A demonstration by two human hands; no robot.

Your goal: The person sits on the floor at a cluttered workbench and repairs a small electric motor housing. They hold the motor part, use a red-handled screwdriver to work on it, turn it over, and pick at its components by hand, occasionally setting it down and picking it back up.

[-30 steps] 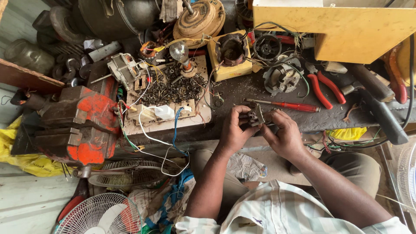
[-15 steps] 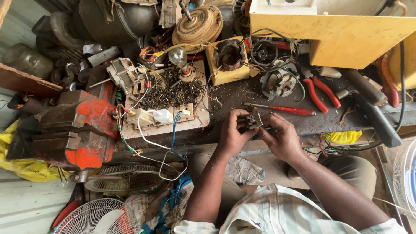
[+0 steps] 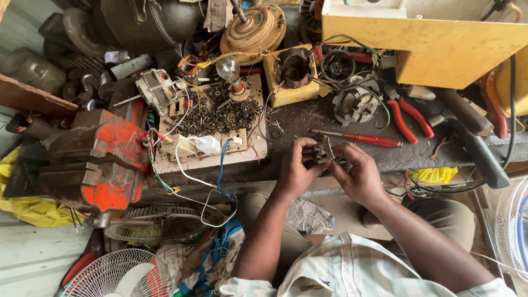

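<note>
Small dark metal part held over the front edge of the workbench, pinched between both hands. Left hand curled around it from the left side, fingers closed on it. Right hand grips it from the right, thumb and fingertips on the part; details of the part too small to tell. Just behind the hands lies a red-handled screwdriver, flat on the bench, tip pointing left. Further right, red-handled pliers. Behind those, a grey motor piece with wires. Left of the hands, a wooden board carrying a pile of dark screws and washers, a bulb and white switches. Far left, an orange bench vise. A yellow box sits at top right. White fan guard at bottom left, near the floor.
</note>
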